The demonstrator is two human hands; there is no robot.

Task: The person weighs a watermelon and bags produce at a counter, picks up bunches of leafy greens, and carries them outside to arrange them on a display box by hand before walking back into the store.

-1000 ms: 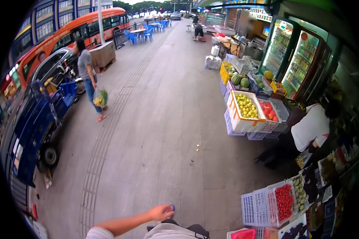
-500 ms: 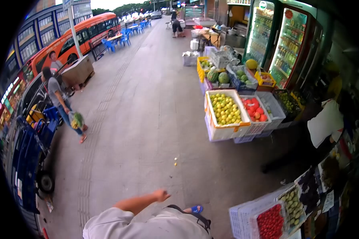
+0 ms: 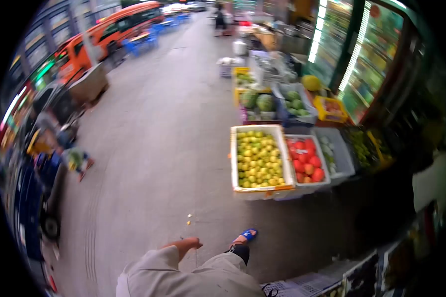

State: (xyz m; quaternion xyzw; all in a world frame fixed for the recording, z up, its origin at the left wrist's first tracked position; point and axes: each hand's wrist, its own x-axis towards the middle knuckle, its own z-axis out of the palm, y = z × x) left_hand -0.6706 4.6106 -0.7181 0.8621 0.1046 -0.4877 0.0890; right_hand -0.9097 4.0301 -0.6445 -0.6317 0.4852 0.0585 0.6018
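My left hand point(image 3: 194, 243) hangs in front of my body at the bottom of the head view, below a light short sleeve point(image 3: 156, 262). It is small and blurred, so its finger pose does not show clearly; no object can be seen in it. Bare pavement lies beneath it, and a foot in a blue sandal point(image 3: 249, 234) is to its right. My right hand is out of view. The nearest goods are a white box of yellow-green fruit point(image 3: 260, 158) and a crate of red fruit point(image 3: 306, 159), both well beyond reach of the hand.
Watermelons point(image 3: 265, 102) and a yellow crate point(image 3: 331, 109) stand behind the fruit boxes, beside glass-door fridges point(image 3: 371, 54). On the left are a blue cart point(image 3: 27, 208) and a blurred person point(image 3: 52, 128) with a bag point(image 3: 76, 161). An orange bus point(image 3: 109, 37) stands farther back. More crates edge the lower right.
The view has shifted forward and turned, so the fruit boxes sit nearer and further left. The cherry-red fruit crate at lower right has left view. My left hand has swung slightly left.
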